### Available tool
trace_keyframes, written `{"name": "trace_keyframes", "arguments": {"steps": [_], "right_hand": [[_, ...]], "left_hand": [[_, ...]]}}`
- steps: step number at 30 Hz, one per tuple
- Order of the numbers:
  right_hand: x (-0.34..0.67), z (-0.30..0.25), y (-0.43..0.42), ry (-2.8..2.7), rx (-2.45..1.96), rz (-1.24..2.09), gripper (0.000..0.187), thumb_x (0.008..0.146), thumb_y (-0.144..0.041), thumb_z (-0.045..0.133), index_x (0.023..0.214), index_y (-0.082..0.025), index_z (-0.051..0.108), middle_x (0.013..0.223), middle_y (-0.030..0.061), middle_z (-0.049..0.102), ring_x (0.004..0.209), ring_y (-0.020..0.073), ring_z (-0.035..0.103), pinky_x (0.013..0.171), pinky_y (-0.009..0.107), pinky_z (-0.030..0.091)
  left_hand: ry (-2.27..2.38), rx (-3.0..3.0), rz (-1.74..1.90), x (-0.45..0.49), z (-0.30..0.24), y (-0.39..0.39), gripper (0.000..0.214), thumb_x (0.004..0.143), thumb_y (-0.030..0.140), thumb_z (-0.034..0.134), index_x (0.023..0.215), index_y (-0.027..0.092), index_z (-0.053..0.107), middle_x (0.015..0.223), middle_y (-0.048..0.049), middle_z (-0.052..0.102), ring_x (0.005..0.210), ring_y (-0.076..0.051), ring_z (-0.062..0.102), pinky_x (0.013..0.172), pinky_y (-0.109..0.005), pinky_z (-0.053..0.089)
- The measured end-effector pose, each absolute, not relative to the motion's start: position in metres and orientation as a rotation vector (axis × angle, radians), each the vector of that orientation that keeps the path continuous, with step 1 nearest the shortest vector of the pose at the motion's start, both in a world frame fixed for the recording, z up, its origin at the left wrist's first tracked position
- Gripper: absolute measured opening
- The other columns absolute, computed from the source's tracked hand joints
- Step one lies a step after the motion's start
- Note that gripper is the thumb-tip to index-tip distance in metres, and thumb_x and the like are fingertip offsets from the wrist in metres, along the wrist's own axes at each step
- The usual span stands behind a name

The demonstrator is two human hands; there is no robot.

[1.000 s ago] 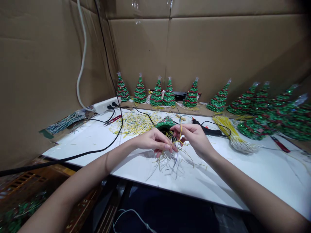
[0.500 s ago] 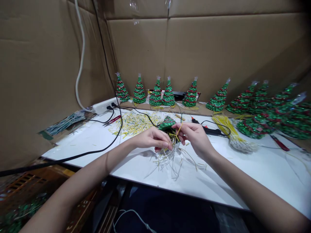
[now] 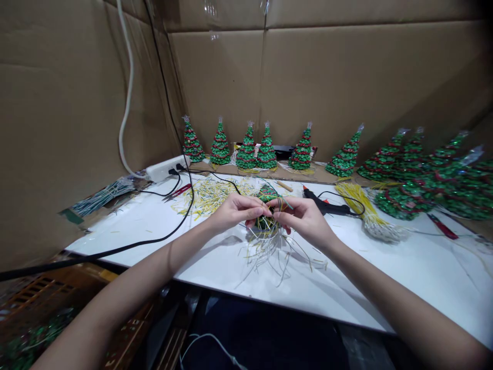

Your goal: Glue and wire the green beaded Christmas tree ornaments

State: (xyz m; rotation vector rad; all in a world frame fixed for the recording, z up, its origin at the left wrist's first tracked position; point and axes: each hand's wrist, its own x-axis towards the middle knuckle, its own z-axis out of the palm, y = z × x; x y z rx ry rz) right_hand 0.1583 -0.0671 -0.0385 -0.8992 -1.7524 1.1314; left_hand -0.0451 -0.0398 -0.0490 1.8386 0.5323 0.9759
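Note:
A small green beaded Christmas tree [image 3: 267, 194] is held between both hands above the white table [image 3: 404, 277], its base turned toward me with thin yellow and white wires [image 3: 269, 252] hanging from it. My left hand [image 3: 234, 211] has its fingers closed in a pinch at the tree's base. My right hand [image 3: 302, 218] is also closed, pinching wires at the same spot, fingertips almost touching the left ones.
A row of finished green trees [image 3: 265, 149] lines the back by the cardboard wall, with more piled at the right [image 3: 435, 190]. A black glue gun [image 3: 327, 205], a yellow wire bundle [image 3: 362, 205], cut yellow wire bits [image 3: 211, 198], red snips [image 3: 177, 191] and a power strip [image 3: 167, 167] lie around.
Both hands lifted the tree slightly and drew together; the yellow wire that stood up from the right fingers is now pinched down between the fingertips.

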Motion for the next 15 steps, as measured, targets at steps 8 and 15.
{"name": "trace_keyframes", "arguments": {"steps": [8,15], "right_hand": [[0.1540,-0.0461,-0.0647,-1.859,-0.812,1.024,0.023,0.079,-0.037,0.064,0.072,-0.015,0.066,0.076,0.0036,0.059,0.067,0.0129,0.050,0.058,0.026,0.037],[0.1533,-0.0478,-0.0667,-1.871,-0.906,1.134,0.030,0.079,-0.043,0.063,0.071,-0.014,0.062,0.067,0.0005,0.053,0.058,0.0103,0.041,0.052,0.025,0.029]], "left_hand": [[0.592,1.813,1.092,-0.0416,-0.0475,-0.0436,0.032,0.078,0.042,0.067,0.077,0.012,0.075,0.063,-0.0062,0.067,0.047,-0.008,0.054,0.042,-0.019,0.041],[0.649,1.699,1.131,-0.0417,-0.0500,-0.0412,0.031,0.079,0.041,0.066,0.081,0.011,0.074,0.066,-0.0048,0.067,0.041,-0.005,0.051,0.042,-0.018,0.041]]}}
